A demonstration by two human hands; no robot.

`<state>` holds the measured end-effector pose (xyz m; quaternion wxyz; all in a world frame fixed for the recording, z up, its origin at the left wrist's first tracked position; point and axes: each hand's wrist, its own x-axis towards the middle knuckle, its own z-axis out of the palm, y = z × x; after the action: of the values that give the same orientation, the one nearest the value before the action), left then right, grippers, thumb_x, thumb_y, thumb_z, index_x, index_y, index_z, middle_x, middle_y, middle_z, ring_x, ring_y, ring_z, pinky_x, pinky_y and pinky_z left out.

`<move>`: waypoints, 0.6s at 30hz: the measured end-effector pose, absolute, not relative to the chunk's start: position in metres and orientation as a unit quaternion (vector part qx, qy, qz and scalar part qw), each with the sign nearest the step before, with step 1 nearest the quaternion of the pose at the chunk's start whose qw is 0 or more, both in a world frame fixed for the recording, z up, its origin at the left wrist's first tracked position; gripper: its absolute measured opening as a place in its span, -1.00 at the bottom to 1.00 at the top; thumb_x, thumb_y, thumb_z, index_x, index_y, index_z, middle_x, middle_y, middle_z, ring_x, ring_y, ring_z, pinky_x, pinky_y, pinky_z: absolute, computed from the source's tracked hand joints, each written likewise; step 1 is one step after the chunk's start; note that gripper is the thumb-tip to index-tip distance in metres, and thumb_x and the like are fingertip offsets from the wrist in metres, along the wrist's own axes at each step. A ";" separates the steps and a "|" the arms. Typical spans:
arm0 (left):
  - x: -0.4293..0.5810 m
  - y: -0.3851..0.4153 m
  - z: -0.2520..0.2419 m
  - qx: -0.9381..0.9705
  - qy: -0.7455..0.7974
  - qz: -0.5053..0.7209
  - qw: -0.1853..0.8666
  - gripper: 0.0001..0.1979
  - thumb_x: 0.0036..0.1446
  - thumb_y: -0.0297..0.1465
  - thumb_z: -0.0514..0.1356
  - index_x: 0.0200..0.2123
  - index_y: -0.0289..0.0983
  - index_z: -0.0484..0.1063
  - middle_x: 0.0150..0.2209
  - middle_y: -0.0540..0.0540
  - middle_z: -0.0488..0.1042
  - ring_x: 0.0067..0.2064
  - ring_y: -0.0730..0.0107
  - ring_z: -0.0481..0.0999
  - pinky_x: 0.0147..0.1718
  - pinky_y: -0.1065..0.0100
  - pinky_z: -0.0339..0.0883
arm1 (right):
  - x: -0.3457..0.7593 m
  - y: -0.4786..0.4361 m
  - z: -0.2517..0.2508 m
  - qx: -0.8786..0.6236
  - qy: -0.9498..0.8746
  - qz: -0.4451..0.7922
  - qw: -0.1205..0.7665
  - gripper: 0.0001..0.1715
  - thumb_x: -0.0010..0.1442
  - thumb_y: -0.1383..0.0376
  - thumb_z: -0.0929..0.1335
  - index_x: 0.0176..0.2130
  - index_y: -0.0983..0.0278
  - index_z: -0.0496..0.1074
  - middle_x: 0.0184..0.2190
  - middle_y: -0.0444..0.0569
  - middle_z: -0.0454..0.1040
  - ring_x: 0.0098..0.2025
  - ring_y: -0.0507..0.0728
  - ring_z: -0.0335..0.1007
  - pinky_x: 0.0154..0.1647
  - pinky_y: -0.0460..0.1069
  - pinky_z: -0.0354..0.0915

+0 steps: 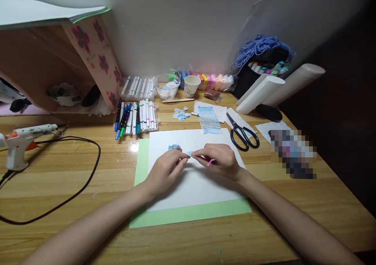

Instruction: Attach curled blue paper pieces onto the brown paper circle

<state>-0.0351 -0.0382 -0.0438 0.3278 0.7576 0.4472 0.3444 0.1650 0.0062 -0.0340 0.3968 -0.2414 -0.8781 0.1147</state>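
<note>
My left hand (pixel 169 167) and my right hand (pixel 221 159) meet above a white paper sheet (pixel 188 194) lying on green paper (pixel 190 217). Between their fingertips is a small blue-and-white paper piece (pixel 189 154), pinched from both sides. A thin pink stick (pixel 210 162) pokes out from the curled fingers of my right hand; most of it is hidden. Just beyond my left hand, a clump of crumpled blue-and-white paper (pixel 174 146) rests on the sheet. Farther back are small cut paper squares (pixel 181 114) and a blue-streaked paper strip (pixel 210 120).
Black-handled scissors (pixel 243 134) lie right of the sheet. Markers (pixel 136 116), a plastic bowl (pixel 167 87), a paper cup (pixel 192 85) and a wooden stick (pixel 178 100) stand or lie behind. A glue gun (pixel 22 145) with a looping black cord (pixel 98 155) occupies the left.
</note>
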 end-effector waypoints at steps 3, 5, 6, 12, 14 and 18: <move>-0.036 -0.037 -0.041 0.725 0.441 0.367 0.382 -0.80 0.27 -0.37 -0.01 -0.28 -0.28 0.39 -0.32 -0.08 0.44 -0.23 0.37 0.40 -0.22 0.34 0.24 | 0.165 0.004 -0.038 -0.224 -0.893 0.064 0.385 -0.88 0.19 0.40 0.31 -0.27 0.26 0.45 -0.61 -0.16 0.44 -0.59 -0.04 0.28 -0.54 -0.11 0.12; -0.036 -0.036 -0.041 0.709 0.438 0.382 0.400 -0.79 0.26 -0.35 0.00 -0.31 -0.28 0.40 -0.34 -0.07 0.43 -0.22 0.37 0.40 -0.21 0.34 0.24 | 0.165 0.003 -0.039 -0.224 -0.899 0.045 0.374 -0.86 0.21 0.39 0.30 -0.28 0.24 0.46 -0.64 -0.18 0.42 -0.60 -0.04 0.27 -0.55 -0.11 0.11; -0.036 -0.036 -0.041 0.699 0.441 0.389 0.407 -0.78 0.26 -0.34 0.01 -0.31 -0.28 0.40 -0.34 -0.07 0.43 -0.23 0.37 0.40 -0.22 0.34 0.23 | 0.164 0.002 -0.039 -0.224 -0.901 0.041 0.369 -0.85 0.22 0.38 0.29 -0.28 0.23 0.46 -0.65 -0.18 0.41 -0.61 -0.05 0.26 -0.55 -0.11 0.10; -0.035 -0.037 -0.043 0.627 0.470 0.412 0.465 -0.77 0.22 -0.26 0.07 -0.34 -0.29 0.41 -0.37 -0.06 0.41 -0.37 0.44 0.36 -0.39 0.41 0.22 | 0.164 0.001 -0.038 -0.208 -0.910 0.025 0.357 -0.82 0.23 0.39 0.28 -0.23 0.23 0.47 -0.67 -0.21 0.33 -0.62 -0.05 0.20 -0.56 -0.09 0.05; -0.035 -0.037 -0.044 0.620 0.467 0.416 0.474 -0.77 0.21 -0.26 0.09 -0.36 -0.29 0.40 -0.39 -0.05 0.40 -0.38 0.46 0.35 -0.42 0.42 0.20 | 0.164 0.002 -0.040 -0.202 -0.914 0.018 0.352 -0.83 0.23 0.39 0.28 -0.22 0.25 0.47 -0.66 -0.20 0.33 -0.62 -0.04 0.21 -0.57 -0.09 0.04; -0.034 -0.037 -0.042 0.626 0.462 0.416 0.471 -0.76 0.21 -0.27 0.08 -0.39 -0.29 0.40 -0.40 -0.06 0.40 -0.40 0.47 0.34 -0.44 0.42 0.20 | 0.163 0.002 -0.043 -0.206 -0.919 0.015 0.337 -0.85 0.23 0.33 0.29 -0.26 0.23 0.48 -0.66 -0.18 0.36 -0.61 -0.03 0.23 -0.56 -0.09 0.05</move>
<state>-0.0340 -0.0367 -0.0425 0.4713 0.6257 0.4622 0.4156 0.1629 0.0020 -0.0428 0.3367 -0.2055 -0.9188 0.0154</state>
